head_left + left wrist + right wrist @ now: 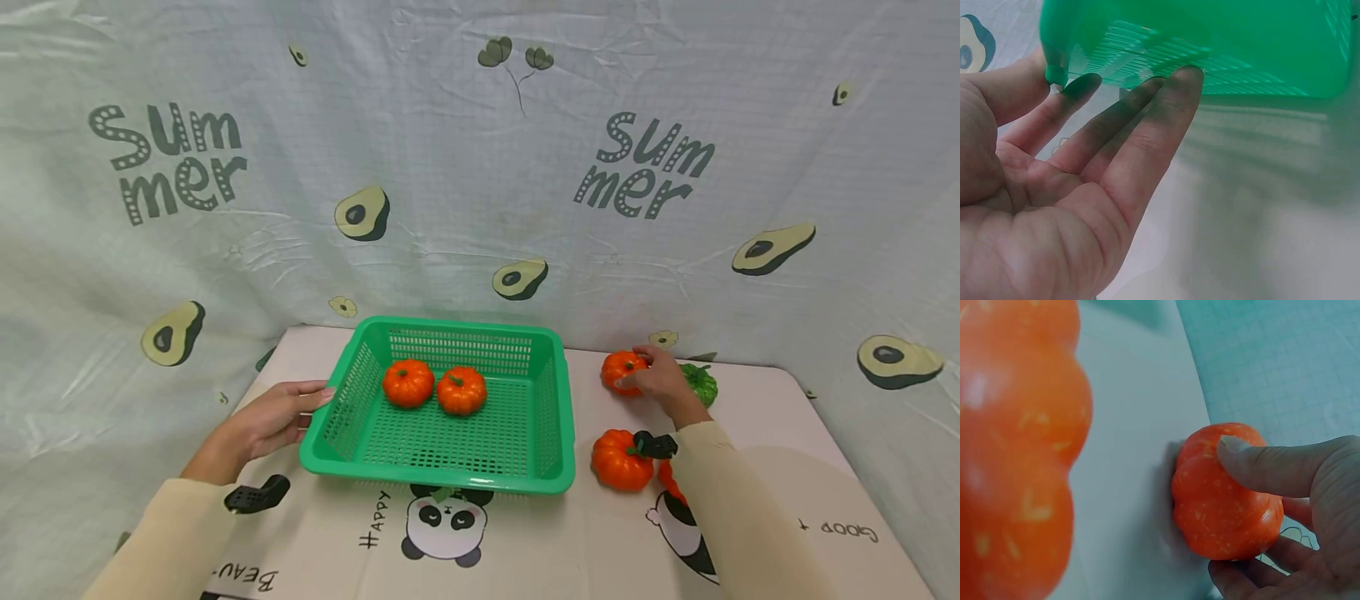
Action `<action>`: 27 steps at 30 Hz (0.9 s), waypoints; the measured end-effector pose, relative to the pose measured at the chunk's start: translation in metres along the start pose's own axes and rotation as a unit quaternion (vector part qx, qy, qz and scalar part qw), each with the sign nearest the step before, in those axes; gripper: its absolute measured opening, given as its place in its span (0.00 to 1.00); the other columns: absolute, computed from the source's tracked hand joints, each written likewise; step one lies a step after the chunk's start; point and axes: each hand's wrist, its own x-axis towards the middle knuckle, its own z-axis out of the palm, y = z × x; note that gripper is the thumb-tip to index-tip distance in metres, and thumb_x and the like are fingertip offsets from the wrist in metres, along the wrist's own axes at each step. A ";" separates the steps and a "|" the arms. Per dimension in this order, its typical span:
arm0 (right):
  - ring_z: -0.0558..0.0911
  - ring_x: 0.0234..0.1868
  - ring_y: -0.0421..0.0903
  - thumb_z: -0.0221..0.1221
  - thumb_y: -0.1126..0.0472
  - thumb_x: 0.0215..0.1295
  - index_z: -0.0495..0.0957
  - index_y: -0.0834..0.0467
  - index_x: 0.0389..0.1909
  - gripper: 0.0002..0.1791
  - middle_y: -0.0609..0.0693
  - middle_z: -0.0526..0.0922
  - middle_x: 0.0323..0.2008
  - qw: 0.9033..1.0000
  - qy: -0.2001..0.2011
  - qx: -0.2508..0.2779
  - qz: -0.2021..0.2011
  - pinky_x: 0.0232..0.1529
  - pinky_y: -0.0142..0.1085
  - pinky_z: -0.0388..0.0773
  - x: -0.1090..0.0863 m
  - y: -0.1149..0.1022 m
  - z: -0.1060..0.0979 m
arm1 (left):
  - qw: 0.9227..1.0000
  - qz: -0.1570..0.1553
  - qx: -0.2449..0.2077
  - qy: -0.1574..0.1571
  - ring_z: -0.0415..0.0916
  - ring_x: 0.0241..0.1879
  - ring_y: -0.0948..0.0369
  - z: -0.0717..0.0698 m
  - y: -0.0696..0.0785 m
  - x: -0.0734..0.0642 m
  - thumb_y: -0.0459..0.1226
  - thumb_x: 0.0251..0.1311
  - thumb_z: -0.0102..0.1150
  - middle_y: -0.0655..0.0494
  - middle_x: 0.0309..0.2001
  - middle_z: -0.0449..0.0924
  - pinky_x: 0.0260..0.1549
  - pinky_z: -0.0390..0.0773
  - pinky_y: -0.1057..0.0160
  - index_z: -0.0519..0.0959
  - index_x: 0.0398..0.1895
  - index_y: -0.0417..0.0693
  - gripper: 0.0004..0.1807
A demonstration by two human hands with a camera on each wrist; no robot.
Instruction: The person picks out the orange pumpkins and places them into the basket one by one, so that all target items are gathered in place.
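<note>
A green plastic basket [438, 482] stands on the table with two small orange pumpkins, one [408, 384] beside the other [462, 391], inside it. My left hand [273, 417] holds its left edge; in the left wrist view the thumb is at the rim and the fingers [1147, 137] reach under it to the slotted wall. Right of the basket, my right hand [660, 382] grips another orange pumpkin [1225, 500], thumb on one side and fingers round the other. This pumpkin [621, 372] is near the table's back edge.
A green pumpkin [701, 384] sits just right of my right hand. Nearer me lies an orange pumpkin [622, 461], with another orange one [670, 479] partly hidden by the right sleeve. A printed cloth [450, 167] hangs behind the table [540, 550].
</note>
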 end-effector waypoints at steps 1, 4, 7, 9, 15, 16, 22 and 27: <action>0.63 0.74 0.70 0.66 0.65 0.61 0.56 0.66 0.80 0.47 0.73 0.57 0.78 1.000 0.003 -0.003 0.000 0.77 0.63 0.61 0.000 0.001 0.000 | 1.000 0.000 0.000 0.000 0.87 0.45 0.63 0.000 0.000 0.000 0.45 0.80 0.53 0.62 0.46 0.87 0.45 0.88 0.58 0.53 0.81 0.31 0.39; 0.64 0.74 0.70 0.67 0.64 0.61 0.57 0.66 0.79 0.47 0.73 0.57 0.78 1.000 0.007 -0.010 -0.003 0.77 0.63 0.62 0.000 0.002 -0.001 | 1.000 -0.001 0.001 0.002 0.88 0.44 0.63 0.002 0.000 0.000 0.45 0.80 0.52 0.61 0.45 0.87 0.45 0.89 0.58 0.53 0.81 0.30 0.38; 0.63 0.74 0.70 0.67 0.64 0.61 0.57 0.65 0.79 0.47 0.73 0.56 0.78 1.000 0.004 -0.009 -0.004 0.77 0.63 0.62 -0.001 0.002 -0.002 | 1.000 -0.001 -0.003 0.003 0.88 0.44 0.63 0.003 0.001 0.000 0.45 0.80 0.52 0.62 0.45 0.87 0.45 0.89 0.58 0.54 0.80 0.30 0.38; 0.62 0.74 0.71 0.67 0.65 0.61 0.57 0.65 0.79 0.46 0.73 0.56 0.78 1.000 0.001 -0.008 -0.007 0.77 0.63 0.62 -0.002 0.001 -0.003 | 1.000 0.000 -0.005 0.002 0.88 0.44 0.63 0.003 0.001 0.000 0.45 0.80 0.53 0.62 0.45 0.88 0.45 0.89 0.58 0.54 0.80 0.30 0.38; 0.64 0.73 0.70 0.67 0.64 0.61 0.58 0.66 0.79 0.46 0.73 0.58 0.76 1.000 -0.001 -0.009 -0.027 0.76 0.63 0.64 -0.009 -0.006 -0.004 | 1.000 0.005 0.000 -0.002 0.88 0.45 0.63 0.002 0.000 0.001 0.46 0.80 0.52 0.62 0.46 0.88 0.45 0.89 0.58 0.54 0.81 0.31 0.39; 0.65 0.72 0.70 0.67 0.64 0.60 0.59 0.66 0.78 0.46 0.73 0.59 0.76 1.000 -0.001 -0.010 -0.030 0.76 0.63 0.64 -0.010 -0.007 -0.005 | 1.000 0.004 0.000 -0.001 0.88 0.45 0.63 0.001 0.000 0.001 0.46 0.79 0.53 0.62 0.46 0.88 0.46 0.89 0.58 0.54 0.81 0.31 0.39; 0.67 0.70 0.68 0.68 0.64 0.60 0.60 0.65 0.78 0.46 0.72 0.60 0.76 0.999 -0.004 -0.007 -0.044 0.75 0.62 0.66 -0.013 -0.012 -0.009 | 1.000 0.007 -0.007 -0.008 0.88 0.45 0.63 -0.001 -0.001 0.001 0.46 0.79 0.53 0.63 0.46 0.88 0.45 0.89 0.59 0.53 0.81 0.32 0.39; 0.66 0.71 0.68 0.67 0.62 0.62 0.60 0.64 0.79 0.45 0.70 0.60 0.77 0.999 -0.007 -0.014 -0.051 0.74 0.63 0.66 -0.014 -0.014 -0.011 | 1.000 0.006 -0.013 -0.010 0.88 0.44 0.63 -0.001 0.000 0.001 0.46 0.78 0.55 0.63 0.45 0.88 0.45 0.89 0.59 0.54 0.81 0.31 0.40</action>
